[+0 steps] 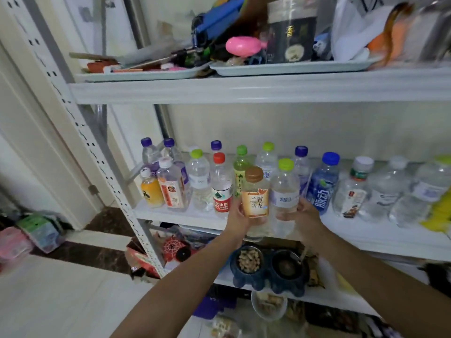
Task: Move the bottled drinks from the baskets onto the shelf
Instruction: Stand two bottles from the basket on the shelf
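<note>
My left hand [236, 219] grips a brown-capped tea bottle with an orange label [255, 196], held upright at the front edge of the white middle shelf [180, 215]. Beside it, my right hand [305, 217] grips a clear water bottle with a lime-green cap [285, 189]. Both bottles are just in front of the shelf's row of drinks. Several bottles stand there, among them a red-capped water bottle [221, 186], a blue bottle [323, 184] and an orange juice bottle [151, 189]. No basket shows in this view.
The upper shelf [244, 90] carries two trays of clutter close above the bottles. Below, a lower shelf holds a double pet bowl [268, 267] and boxes. A perforated white upright [102, 164] frames the left side. Plastic containers [41, 232] lie on the floor at left.
</note>
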A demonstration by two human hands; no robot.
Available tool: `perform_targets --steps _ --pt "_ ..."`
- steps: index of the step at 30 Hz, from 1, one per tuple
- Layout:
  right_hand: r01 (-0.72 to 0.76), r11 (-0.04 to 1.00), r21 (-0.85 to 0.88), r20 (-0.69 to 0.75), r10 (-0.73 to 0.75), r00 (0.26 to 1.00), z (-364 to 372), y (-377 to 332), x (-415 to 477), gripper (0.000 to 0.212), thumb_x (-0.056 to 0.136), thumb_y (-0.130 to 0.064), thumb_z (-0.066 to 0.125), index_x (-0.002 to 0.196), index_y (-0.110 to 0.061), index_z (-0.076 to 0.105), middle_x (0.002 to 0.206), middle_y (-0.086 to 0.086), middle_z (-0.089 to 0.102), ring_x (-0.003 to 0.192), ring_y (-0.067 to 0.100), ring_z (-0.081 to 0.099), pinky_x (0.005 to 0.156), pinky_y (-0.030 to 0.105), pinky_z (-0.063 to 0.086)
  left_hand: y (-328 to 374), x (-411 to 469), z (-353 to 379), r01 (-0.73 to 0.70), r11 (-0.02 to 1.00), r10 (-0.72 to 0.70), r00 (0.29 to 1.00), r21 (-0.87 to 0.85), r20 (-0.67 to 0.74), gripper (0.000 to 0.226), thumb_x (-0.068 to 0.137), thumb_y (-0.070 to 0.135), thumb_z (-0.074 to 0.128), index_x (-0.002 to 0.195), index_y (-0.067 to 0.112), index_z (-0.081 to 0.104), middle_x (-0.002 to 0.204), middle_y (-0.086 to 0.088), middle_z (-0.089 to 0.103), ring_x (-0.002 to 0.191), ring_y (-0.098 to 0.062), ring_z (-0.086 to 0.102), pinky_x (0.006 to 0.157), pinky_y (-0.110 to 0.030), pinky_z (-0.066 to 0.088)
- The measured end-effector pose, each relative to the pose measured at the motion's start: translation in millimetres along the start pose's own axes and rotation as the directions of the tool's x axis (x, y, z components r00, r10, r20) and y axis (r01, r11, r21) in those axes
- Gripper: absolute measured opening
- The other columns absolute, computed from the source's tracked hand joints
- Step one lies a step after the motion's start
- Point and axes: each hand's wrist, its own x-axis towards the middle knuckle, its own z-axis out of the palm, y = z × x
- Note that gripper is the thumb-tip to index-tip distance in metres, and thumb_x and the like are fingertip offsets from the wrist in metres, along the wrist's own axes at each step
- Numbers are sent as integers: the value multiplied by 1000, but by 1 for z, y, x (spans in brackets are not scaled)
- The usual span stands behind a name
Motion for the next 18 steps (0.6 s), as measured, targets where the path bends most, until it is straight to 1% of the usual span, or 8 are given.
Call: perform_targets --steps 2,4,7,8,10,12,15,18 --pt "17 999 31 -38 -15 999 0 1 4 65 54 17 76 113 -5 59 112 14 67 104 33 62 89 49 51 3 6 3 -12 998 14 1000 63 -23 66 62 -13 79 112 20 51 101 4 65 92 -12 62 75 -24 55" --pt "30 998 58 -71 -26 997 2 3 8 66 55 19 75 114 -5 58 113 14 67 104 33 62 92 51 50 4 13 4 -17 993 22 999 113 -42 63 63 -10 80 111 19 51 102 5 64 93 -13 61 77 -23 52" --pt "52 996 66 -119 -44 992 6 10 16 69 53 20 75 116 -2 57 112 14 66 106 33 60 92 51 50 0 23 2 -50 982 61 997 179 -57 61 61 -9 81 106 19 52 104 2 64 95 -15 62 74 -18 52" --pt "53 997 59 -134 -44 990 7 13 17 70 52 21 75 117 -1 57 111 14 66 106 33 60 91 50 50 -3 26 2 -60 978 74 995 199 -60 60 59 -9 82 102 22 53 104 1 65 96 -16 63 75 -20 53" --pt "48 998 39 -160 -42 986 8 19 20 72 51 22 75 116 -3 57 109 12 66 103 31 61 88 47 51 -9 32 0 -64 970 85 993 234 -79 63 57 -8 83 95 30 52 103 1 67 98 -19 64 82 -29 55" --pt "43 999 19 -170 -39 985 8 25 22 71 52 23 75 115 -5 57 108 12 66 101 30 61 85 45 52 -14 36 -1 -55 970 81 992 238 -99 62 57 -6 83 94 32 53 101 4 67 96 -17 64 84 -32 54" --pt "36 999 24 -163 -32 986 8 28 29 68 56 22 74 116 -4 55 107 10 65 96 26 62 79 38 53 -12 42 -1 -43 965 66 994 258 -82 57 64 -6 80 100 28 52 101 5 64 96 -15 61 85 -30 52" --pt "28 999 39 -134 -22 991 10 26 33 66 60 20 73 117 -7 54 107 5 65 95 22 62 75 31 53 -13 50 -1 -39 946 65 995 321 -70 55 68 -1 79 110 23 52 108 2 63 104 -21 60 92 -36 51"
